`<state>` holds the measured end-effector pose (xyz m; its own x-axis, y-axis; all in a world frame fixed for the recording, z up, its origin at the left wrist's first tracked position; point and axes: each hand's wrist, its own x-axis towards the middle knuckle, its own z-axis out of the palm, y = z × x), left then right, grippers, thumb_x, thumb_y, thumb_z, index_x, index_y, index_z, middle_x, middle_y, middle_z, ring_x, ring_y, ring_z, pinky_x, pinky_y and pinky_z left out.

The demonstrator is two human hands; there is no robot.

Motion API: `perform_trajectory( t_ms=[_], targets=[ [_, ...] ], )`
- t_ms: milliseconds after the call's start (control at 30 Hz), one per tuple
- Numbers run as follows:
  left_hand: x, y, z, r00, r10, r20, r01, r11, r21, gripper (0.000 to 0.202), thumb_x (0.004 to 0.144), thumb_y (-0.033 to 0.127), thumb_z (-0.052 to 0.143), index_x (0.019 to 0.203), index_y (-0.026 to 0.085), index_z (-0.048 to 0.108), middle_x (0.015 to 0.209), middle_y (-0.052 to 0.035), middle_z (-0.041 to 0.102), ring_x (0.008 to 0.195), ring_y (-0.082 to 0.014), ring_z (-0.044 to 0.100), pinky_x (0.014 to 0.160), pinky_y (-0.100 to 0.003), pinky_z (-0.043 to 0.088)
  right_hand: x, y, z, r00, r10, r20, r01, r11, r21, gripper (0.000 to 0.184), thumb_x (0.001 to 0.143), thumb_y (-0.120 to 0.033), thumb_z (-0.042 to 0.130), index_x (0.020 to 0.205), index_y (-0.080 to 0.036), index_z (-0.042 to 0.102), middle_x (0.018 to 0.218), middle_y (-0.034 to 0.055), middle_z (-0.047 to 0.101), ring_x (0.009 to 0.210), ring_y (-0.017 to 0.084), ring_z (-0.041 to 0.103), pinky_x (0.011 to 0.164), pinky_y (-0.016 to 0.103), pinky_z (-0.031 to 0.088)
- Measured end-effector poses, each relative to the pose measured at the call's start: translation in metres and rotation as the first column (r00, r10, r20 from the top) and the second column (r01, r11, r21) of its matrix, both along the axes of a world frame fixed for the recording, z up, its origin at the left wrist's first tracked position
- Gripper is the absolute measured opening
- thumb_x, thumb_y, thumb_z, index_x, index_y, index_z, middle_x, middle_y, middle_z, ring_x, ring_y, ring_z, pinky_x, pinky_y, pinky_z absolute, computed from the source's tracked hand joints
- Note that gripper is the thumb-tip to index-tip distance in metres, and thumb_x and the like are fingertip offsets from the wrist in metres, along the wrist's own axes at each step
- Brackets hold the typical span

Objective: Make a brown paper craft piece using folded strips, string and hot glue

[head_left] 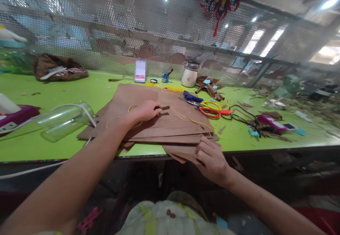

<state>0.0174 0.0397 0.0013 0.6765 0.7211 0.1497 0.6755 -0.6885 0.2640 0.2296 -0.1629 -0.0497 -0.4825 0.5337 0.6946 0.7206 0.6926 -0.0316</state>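
My left hand [147, 111] is closed on a small dark brown strip [165, 107] that pokes out past the fingertips, above a stack of brown paper sheets [164, 128]. Thin yellow string [191, 118] lies loosely across the top sheet, some of it looping near my left hand. At the front right corner of the stack, my right hand [212, 157] has its fingers bent around a brown sheet [183, 152] that hangs over the table edge. Scissors with red and yellow handles [211, 109] rest just right of the stack.
On the green table [63, 150] a clear glass cylinder [63, 123] lies at left, with a white cable over it. Behind the stack stand a phone [140, 71], a blue jar [165, 78] and a cream jug [189, 75]. Brown scraps [212, 89] and black cords [240, 111] lie right.
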Motion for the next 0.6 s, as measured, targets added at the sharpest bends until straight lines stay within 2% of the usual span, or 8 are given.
perform_trajectory(
  t_ms=[133,267,467,600],
  targets=[
    [0.000,0.001,0.000,1.000,-0.020,0.003,0.020,1.000,0.006,0.027,0.081,0.032,0.042,0.081,0.014,0.063,0.080,-0.0080,0.065,0.067,-0.0170,0.054,0.059,-0.026,0.034,-0.015,0.013,0.007,0.986,-0.079,0.147,0.074,0.996,0.041,0.025,0.078,-0.008,0.051,0.056,-0.018,0.044,0.060,0.0033,0.044,0.065,0.016,0.036,0.059,0.030,0.034],
    [0.000,0.002,-0.001,1.000,-0.017,0.001,0.017,1.000,0.024,0.028,0.081,0.033,0.042,0.080,0.015,0.063,0.081,-0.0078,0.065,0.068,-0.0168,0.054,0.059,-0.025,0.034,-0.022,0.026,0.012,0.971,-0.115,0.209,0.110,0.993,0.036,0.024,0.082,-0.012,0.048,0.059,-0.018,0.046,0.064,0.0035,0.044,0.067,0.017,0.036,0.062,0.030,0.035],
    [-0.001,0.001,0.000,1.000,-0.022,-0.016,0.022,1.000,0.020,0.028,0.081,0.034,0.042,0.082,0.015,0.063,0.081,-0.0075,0.065,0.067,-0.0164,0.054,0.059,-0.026,0.033,-0.009,0.029,0.013,0.977,0.029,0.213,-0.011,0.996,-0.088,0.024,0.080,-0.012,0.048,0.058,-0.018,0.043,0.065,0.0026,0.044,0.070,0.016,0.038,0.061,0.028,0.035],
    [0.000,-0.001,0.002,1.000,-0.005,-0.017,0.005,1.000,0.013,0.028,0.082,0.036,0.042,0.081,0.015,0.062,0.079,-0.0066,0.065,0.065,-0.0152,0.053,0.059,-0.025,0.032,-0.004,0.026,0.012,0.994,0.029,0.107,-0.015,0.992,-0.128,0.022,0.084,-0.014,0.049,0.062,-0.017,0.047,0.066,0.0033,0.048,0.069,0.015,0.042,0.060,0.028,0.036]
  ],
)
